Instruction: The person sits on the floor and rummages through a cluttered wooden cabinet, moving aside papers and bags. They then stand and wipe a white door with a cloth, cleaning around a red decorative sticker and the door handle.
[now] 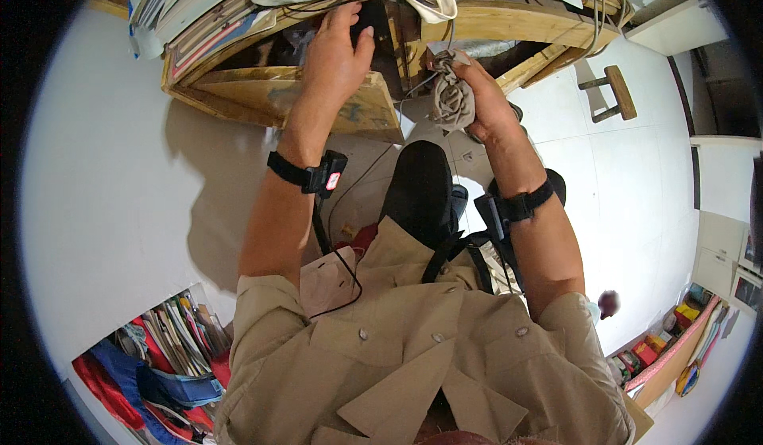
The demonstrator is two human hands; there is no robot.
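Observation:
My left hand reaches over an open wooden door panel to the front edge of a wooden desk. Its thumb stands apart from the fingers, and the fingertips are beside a black cable and the strap of a white canvas bag. No object shows in that hand. A crumpled bundle of taupe cloth is held upright in my right hand, in front of the desk's open compartment. The compartment's inside is dark and mostly hidden.
Stacked books and papers lean on the desk's left end. Grey cables hang down its right side. A small wooden stool is on the tiled floor to the right. Behind my left side is a shelf of books and cloth.

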